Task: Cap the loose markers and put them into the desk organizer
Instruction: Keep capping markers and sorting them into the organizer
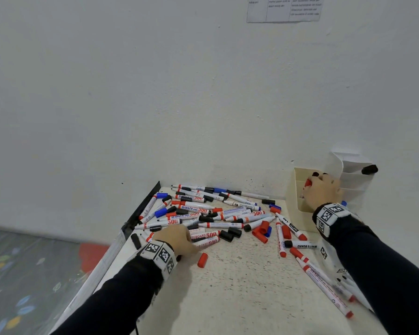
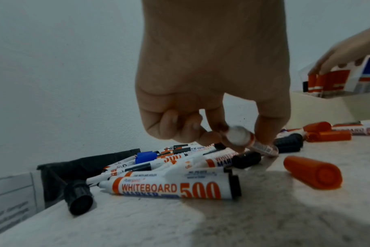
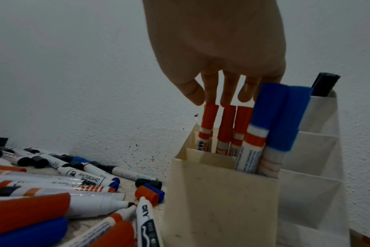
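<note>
Loose caps [image 1: 232, 234] and markers [image 1: 205, 209] crowd the table [image 1: 240, 286] — organizer [image 1: 300, 201] beside.

We note loose markers [image 1: 203, 213] heaped on the surface [image 1: 240, 286] left of the organizer [image 1: 298, 204], upright markers [image 3: 226, 127] inside it, wall [image 1: 155, 93] behind.

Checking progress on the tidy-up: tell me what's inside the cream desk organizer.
The cream desk organizer holds capped markers standing upright: several red-capped markers at the back, under the right hand, and two blue-capped markers nearer. Its walls hide their lower ends and the compartment floors.
</note>
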The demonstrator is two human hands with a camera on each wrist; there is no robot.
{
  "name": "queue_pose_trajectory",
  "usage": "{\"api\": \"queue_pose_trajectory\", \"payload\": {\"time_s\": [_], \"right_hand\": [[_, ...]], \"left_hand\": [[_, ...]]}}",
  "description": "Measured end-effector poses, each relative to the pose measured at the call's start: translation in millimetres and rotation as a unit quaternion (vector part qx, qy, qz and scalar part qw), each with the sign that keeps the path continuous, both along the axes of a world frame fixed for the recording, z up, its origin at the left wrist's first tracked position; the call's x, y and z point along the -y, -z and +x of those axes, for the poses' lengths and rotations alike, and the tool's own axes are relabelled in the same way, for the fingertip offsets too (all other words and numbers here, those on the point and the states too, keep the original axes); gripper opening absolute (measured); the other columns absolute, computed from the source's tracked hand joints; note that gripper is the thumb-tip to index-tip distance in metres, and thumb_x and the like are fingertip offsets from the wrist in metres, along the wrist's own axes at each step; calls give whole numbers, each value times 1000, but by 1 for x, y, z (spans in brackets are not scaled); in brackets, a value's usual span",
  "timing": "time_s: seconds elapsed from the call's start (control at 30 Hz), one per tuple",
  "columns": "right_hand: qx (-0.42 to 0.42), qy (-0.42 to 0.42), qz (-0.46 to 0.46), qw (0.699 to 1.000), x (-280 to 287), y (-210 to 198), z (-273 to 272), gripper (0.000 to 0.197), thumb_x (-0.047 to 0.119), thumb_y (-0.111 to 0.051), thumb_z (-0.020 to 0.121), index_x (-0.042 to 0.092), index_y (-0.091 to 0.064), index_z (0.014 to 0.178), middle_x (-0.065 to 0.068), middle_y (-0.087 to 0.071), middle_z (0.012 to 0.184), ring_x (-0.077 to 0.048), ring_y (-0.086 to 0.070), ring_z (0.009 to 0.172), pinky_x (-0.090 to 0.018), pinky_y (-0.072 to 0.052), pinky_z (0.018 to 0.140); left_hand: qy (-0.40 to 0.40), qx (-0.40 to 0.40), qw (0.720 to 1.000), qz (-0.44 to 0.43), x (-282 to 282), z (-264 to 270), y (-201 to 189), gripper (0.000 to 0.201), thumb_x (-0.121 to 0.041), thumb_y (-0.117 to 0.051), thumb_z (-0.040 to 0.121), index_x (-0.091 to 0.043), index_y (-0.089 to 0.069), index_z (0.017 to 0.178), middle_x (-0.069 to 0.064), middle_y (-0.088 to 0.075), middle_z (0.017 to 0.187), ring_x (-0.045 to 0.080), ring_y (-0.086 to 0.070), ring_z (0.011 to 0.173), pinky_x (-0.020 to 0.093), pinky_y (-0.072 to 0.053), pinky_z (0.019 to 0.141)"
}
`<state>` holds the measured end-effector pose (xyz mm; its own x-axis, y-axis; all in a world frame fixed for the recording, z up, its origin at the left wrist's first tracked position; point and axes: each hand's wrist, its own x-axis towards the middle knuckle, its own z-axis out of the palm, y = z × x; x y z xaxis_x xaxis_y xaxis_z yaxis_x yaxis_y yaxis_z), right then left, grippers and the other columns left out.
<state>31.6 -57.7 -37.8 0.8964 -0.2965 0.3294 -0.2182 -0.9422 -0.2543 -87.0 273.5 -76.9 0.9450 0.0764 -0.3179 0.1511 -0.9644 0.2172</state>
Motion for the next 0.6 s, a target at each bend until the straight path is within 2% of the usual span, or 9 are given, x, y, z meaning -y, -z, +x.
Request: {"api": "queue_pose_trajectory", "payload": {"time_s": [0.13,0.23,0.33,0.37,0.47,0.53,0.6], "right_hand": [[-11,-2,2,1000,-1,2,-4,30,17,-41,94,12,-53,121,-15,-47,128,-36,-37,120,-47,-32,101],[-23,1,7,1000,-1,2,-6,34,16,-42,93,15,-49,126,-14,-45,131,-36,-36,122,-48,-30,102],[-40,4,2,999,-2,1,-8,37,19,-45,92,16,-47,129,-12,-42,136,-35,-35,124,-47,-28,103],[-46,6,1,999,-2,1,-8,38,20,-47,91,17,-46,129,-12,-41,137,-35,-34,124,-47,-27,104],[-53,11,-1,999,-4,2,-8,37,21,-49,91,16,-47,128,-13,-38,137,-36,-34,123,-47,-26,104],[-49,11,-1,999,-4,5,-8,35,20,-46,91,15,-47,126,-13,-41,133,-36,-35,121,-47,-27,104],[-45,11,2,999,-5,7,-9,35,20,-44,92,15,-47,126,-12,-42,133,-35,-35,120,-47,-27,103]], "left_hand": [[-31,38,995,-92,-4,4,-4,26,-44,-60,83,-23,-60,98,-7,-56,85,7,-55,81,21,-48,79],[-59,101,983,-145,-4,5,-5,21,-40,-64,80,-23,-61,91,-5,-60,87,9,-57,80,24,-50,78],[-96,162,962,-199,-1,7,-7,25,-38,-67,77,-19,-64,94,-3,-62,79,7,-56,68,22,-47,64],[-104,181,953,-217,0,7,-8,23,-37,-67,77,-17,-65,88,-3,-60,72,7,-53,63,21,-44,60],[-132,244,916,-289,5,8,-12,25,-32,-69,77,-18,-56,62,-5,-53,57,7,-47,55,21,-41,58],[-135,293,883,-342,10,7,-16,23,-27,-68,80,-17,-56,63,-6,-53,57,6,-45,55,17,-38,56],[-133,336,842,-400,15,4,-22,15,-25,-65,83,-14,-61,74,-5,-56,66,5,-47,59,13,-36,55]]}}
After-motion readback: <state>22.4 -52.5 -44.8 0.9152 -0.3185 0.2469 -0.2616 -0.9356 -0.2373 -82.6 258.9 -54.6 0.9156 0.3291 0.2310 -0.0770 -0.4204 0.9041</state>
